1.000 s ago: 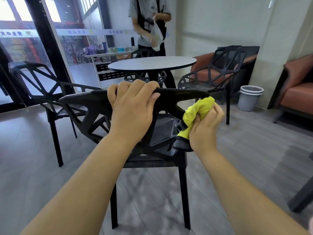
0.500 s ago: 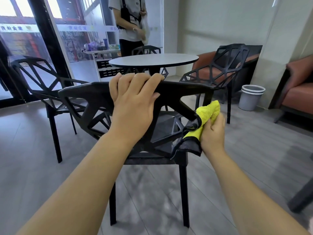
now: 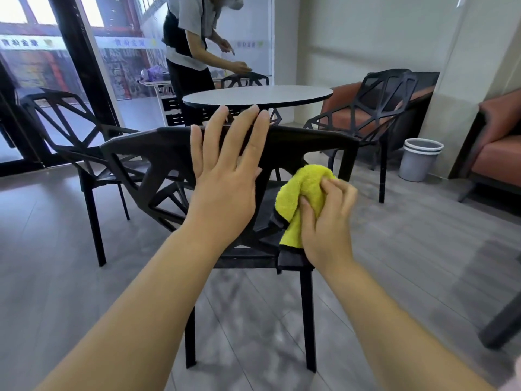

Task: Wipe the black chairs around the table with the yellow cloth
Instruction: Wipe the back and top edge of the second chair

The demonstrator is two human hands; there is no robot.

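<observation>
**Presently: cloth bunched in the right hand at the near chair's back**

Subject item. The yellow cloth (image 3: 304, 190) is a bright yellow, deep-piled, fluffy towel with a dark border along its lower edge. It is crumpled into a loose wad, not spread flat. It sits at three o'clock of the left hand (image 3: 225, 176), below the right end of the chair's top rail and above the rear right corner of the seat. Whether it touches the frame cannot be told.

Hands. The right hand (image 3: 327, 221) holds the cloth, fingers curled over the wad from the right and thumb tucked into its folds. The left hand lies wide and flat over the back of the near chair (image 3: 158, 148), fingers straight and slightly spread, tips rising past the top rail. It grips nothing.

Chairs. The near chair is matt black, its back a lattice of angular, triangular openings, on slim straight legs. It stands at six o'clock of the round table (image 3: 253, 95), back toward the camera. A second chair (image 3: 56, 119) of the same pattern stands at nine o'clock of the table, a third chair (image 3: 377, 108) at three o'clock, and the top of a fourth chair (image 3: 245, 80) shows at twelve o'clock behind the tabletop.

Surroundings. A person (image 3: 186, 52) stands bent forward beyond the table at eleven o'clock. A grey bin (image 3: 421, 159) stands on the floor at four o'clock of the third chair, near the wall. A brown sofa (image 3: 499, 153) sits at the frame's three o'clock edge.
</observation>
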